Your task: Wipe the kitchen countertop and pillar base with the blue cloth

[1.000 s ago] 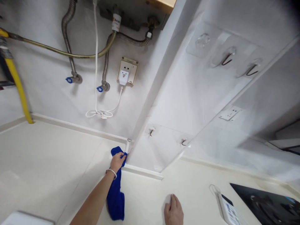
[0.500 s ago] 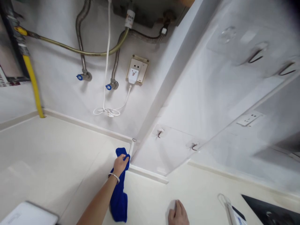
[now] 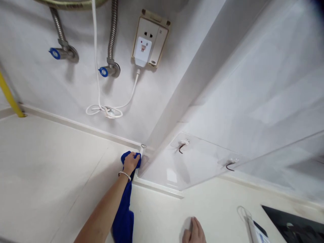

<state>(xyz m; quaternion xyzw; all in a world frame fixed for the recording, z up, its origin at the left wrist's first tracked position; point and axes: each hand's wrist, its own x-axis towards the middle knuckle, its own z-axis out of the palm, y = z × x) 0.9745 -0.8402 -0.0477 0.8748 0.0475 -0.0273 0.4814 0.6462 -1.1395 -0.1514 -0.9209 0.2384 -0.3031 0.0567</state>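
A blue cloth (image 3: 123, 216) trails over the pale countertop (image 3: 157, 216), its far end bunched under my left hand (image 3: 131, 162). The fingers of that hand are closed on the cloth and press it against the raised edging at the foot of the wall corner. A white bracelet (image 3: 124, 174) circles the left wrist. At the bottom edge, my right hand (image 3: 194, 233) rests on the countertop, only partly in view. Its fingers lie together and slightly curled, and whether anything is beneath them is hidden.
Above hang a plugged-in socket (image 3: 150, 40), a looped white cord (image 3: 108, 111) and blue-handled valves (image 3: 107, 71). Adhesive hooks (image 3: 181, 146) stick out from the boxed wall column. At the right lie a white packet-like object (image 3: 257, 233) and a black glossy panel (image 3: 293, 222). A yellow pipe (image 3: 11, 98) stands left.
The view has come closer to the wall corner. My left hand has pushed the cloth a little farther into the corner, against the edging. My right hand stays in about the same place.
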